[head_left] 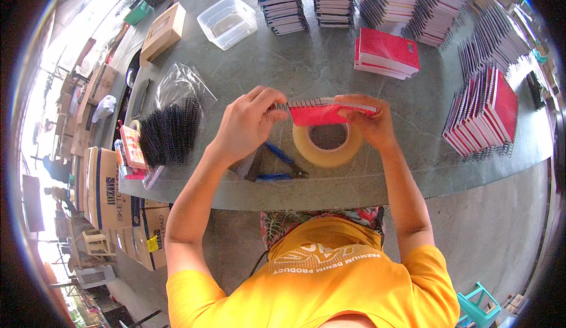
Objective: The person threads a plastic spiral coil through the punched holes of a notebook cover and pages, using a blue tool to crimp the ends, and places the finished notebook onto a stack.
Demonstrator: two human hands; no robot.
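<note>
**Red notebook held by both hands over the bench**

Nearest the bench's near edge lie blue-handled pliers, with a roll of tape beside them to the right. The notebook is held above the roll's far rim, a black spiral coil along its upper edge. The left hand has its grip closed, fingertips pinching the coil's left end; the right hand has its grip closed around the notebook's right end.

The notebook should be light and fairly stiff, its cover perhaps slick; the thin coil looks springy and easily bent. A flat pinch across cover and pages at the right end seems surest, with only gentle pressure on the coil.

Farther off, a heap of black coils lies toward the left edge, bound red notebooks stand near the right edge, and notebook stacks line the far edge.
</note>
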